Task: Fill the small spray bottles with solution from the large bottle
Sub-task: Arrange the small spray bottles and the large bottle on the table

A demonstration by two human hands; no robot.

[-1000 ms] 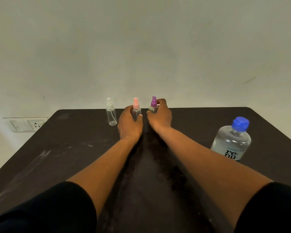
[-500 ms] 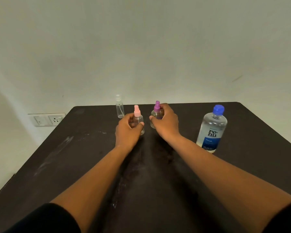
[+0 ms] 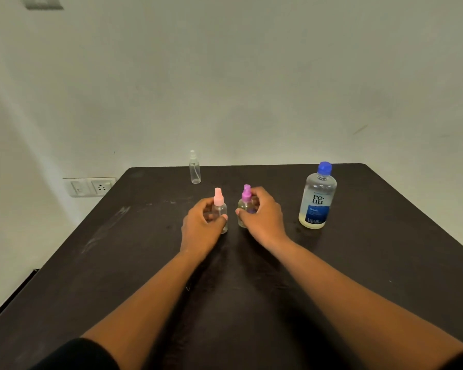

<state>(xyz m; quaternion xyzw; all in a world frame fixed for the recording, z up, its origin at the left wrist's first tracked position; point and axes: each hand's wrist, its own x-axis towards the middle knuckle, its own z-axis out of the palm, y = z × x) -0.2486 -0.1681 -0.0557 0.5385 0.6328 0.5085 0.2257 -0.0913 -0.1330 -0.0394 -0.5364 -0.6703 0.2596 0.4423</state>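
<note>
- left hand (image 3: 202,231) wrapped round pink-capped spray bottle (image 3: 220,209), bottle upright on dark table (image 3: 118,263)
- right hand (image 3: 262,217) gripping purple-capped spray bottle (image 3: 245,204), upright, just beside the pink one
- clear-capped spray bottle (image 3: 195,168) alone near table's far edge
- large bottle (image 3: 317,196), blue cap on, stands right of right hand
- wall socket (image 3: 90,186) left of table

Dark, matte tabletop (image 3: 372,263) with rounded far corners, smudged with pale streaks and scuffs toward the left side. Behind it a plain off-white wall (image 3: 251,76), evenly and softly lit, bearing a faint mark at the right. Low on the left, a white switch-and-socket plate (image 3: 91,186); another grey plate (image 3: 42,1) cut off at the top edge
</note>
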